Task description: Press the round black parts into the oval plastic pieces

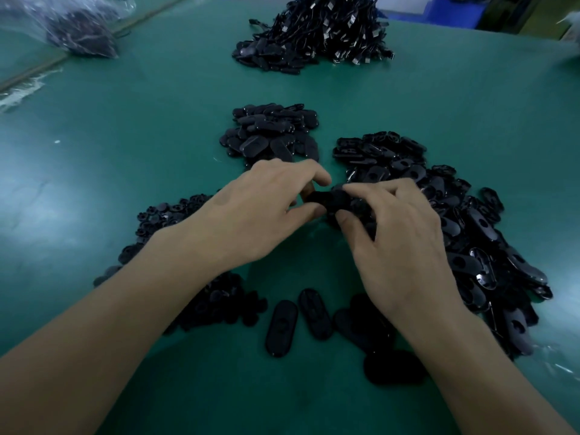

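Left hand [266, 208]: fingers curled, thumb and forefinger pinching the left end of the held oval piece [329, 199].
Right hand [398, 246]: fingers curled, thumb and forefinger gripping the same piece's right end.
Held oval piece: between both hands, at the near edge of the right heap; detail too dark to tell.
Round black parts [163, 215]: heaped beneath the left forearm on the green table [125, 120].
Oval plastic pieces [477, 240]: big heap at right, partly under the right hand.
Smaller heap [270, 133]: just beyond the hands.
Two loose ovals [281, 328]: flat, side by side, between the forearms.
Cable heap [320, 29]: far side, well apart.
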